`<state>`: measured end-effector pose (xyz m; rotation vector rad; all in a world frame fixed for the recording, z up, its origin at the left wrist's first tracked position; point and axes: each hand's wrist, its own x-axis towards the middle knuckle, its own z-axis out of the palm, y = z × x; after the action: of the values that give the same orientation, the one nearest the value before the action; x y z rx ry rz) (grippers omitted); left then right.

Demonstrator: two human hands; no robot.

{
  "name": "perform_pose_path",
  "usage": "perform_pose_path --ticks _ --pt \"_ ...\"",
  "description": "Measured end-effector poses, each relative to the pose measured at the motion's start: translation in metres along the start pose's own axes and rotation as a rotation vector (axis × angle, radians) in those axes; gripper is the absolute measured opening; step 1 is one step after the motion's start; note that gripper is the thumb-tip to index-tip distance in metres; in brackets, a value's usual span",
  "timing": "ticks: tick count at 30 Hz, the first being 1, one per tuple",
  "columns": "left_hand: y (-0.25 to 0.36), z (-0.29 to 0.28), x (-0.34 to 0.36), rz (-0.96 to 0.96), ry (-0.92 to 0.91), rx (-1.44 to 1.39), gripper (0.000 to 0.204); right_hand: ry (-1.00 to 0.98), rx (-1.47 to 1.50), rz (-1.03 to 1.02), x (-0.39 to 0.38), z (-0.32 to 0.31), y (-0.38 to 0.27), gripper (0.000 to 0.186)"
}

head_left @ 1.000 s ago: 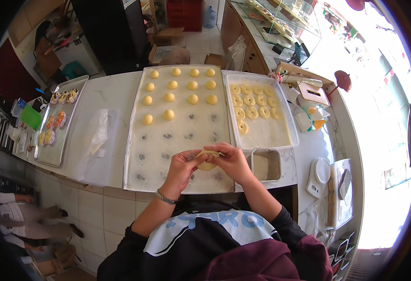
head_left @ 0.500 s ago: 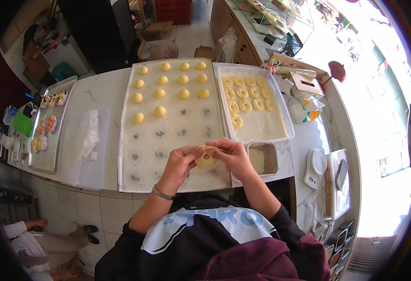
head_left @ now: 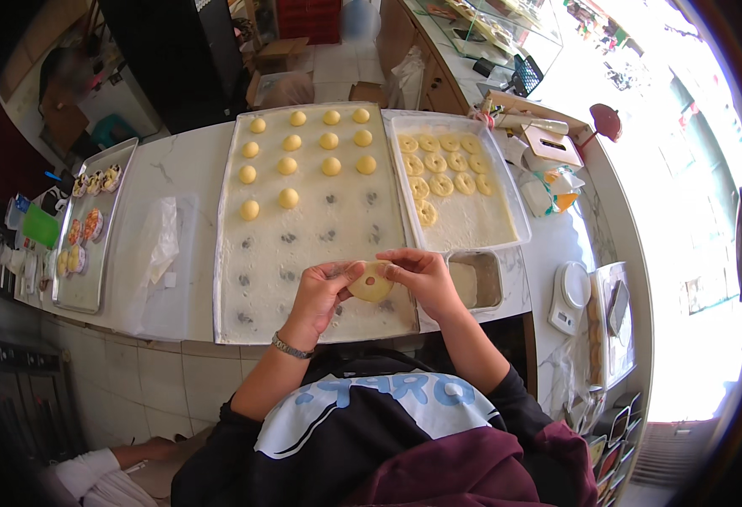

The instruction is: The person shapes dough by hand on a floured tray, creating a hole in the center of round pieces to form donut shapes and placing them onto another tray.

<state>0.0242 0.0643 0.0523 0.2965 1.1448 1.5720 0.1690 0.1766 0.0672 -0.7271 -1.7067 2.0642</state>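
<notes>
A flat ring of pale yellow dough with a small hole in its middle is held up between my two hands. My left hand pinches its left edge, and my right hand grips the upper right edge with thumb and fingers. Both hands are above the near part of a large floured tray. Round dough balls sit in rows on its far half; bare marks dot the flour nearer me. To the right, a white plastic tub holds several dough rings.
A small metal pan with flour stands right of my right hand. Farther right are a kitchen scale and a tissue box. At the left lies a metal tray of topped pastries. Another person's arm shows at lower left.
The dough ring has turned flatter toward me, its hole now fully showing. My fingers have shifted to its edges. The person at lower left has moved closer.
</notes>
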Motion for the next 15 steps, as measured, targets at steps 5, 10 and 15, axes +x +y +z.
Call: perform_pose_path --ticks 5,10,15 --pt "-0.0071 -0.0059 0.0012 0.002 -0.020 -0.041 0.025 -0.030 -0.008 0.028 -0.0061 0.0040 -0.0034 0.029" --pt "-0.0080 -0.0036 -0.0016 -0.023 -0.048 -0.014 0.022 0.011 -0.018 0.011 -0.0043 0.0021 -0.0005 0.029" --pt "-0.0041 -0.0013 -0.0041 0.036 0.013 -0.057 0.024 0.027 0.004 -0.019 -0.0069 0.0035 0.0050 0.027"
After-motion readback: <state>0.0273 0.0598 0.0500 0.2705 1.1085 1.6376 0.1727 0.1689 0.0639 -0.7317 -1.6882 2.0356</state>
